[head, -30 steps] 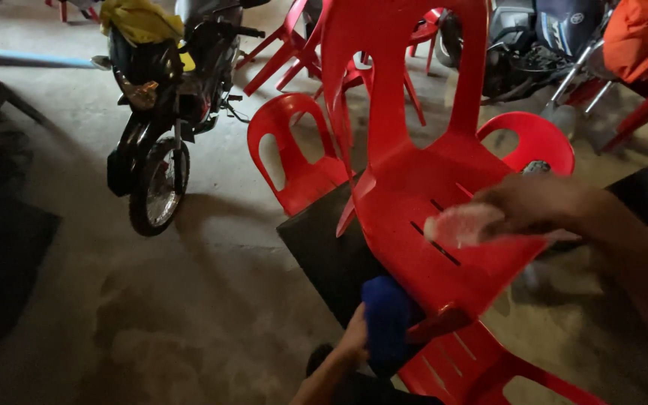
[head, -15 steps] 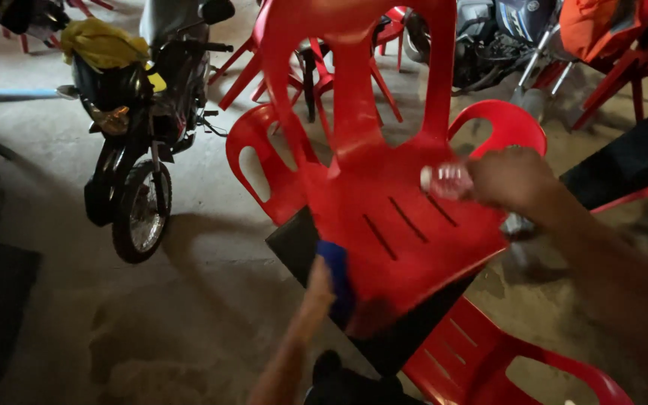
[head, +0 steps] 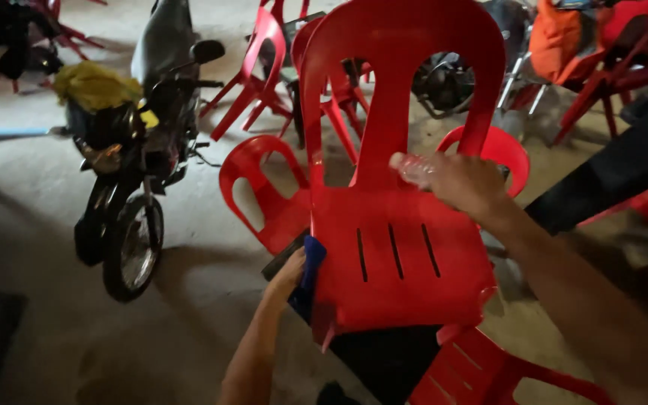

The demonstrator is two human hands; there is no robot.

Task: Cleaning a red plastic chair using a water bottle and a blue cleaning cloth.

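Blue cloth (head: 310, 264) is clamped in the left hand (head: 289, 271) against the left edge of a red plastic chair's (head: 399, 247) seat. The right hand (head: 465, 182) grips a clear bottle (head: 412, 169) at the seat's back edge; a motorbike (head: 140, 150) stands well to the left.

Two bare forearms in view, no sleeves, no gloves, no watch or rings seen. Left hand (head: 288, 271) comes in from bottom centre of frame; right hand (head: 465, 182) w/ forearm from lower right, partly blurred. Rest of body out of frame.
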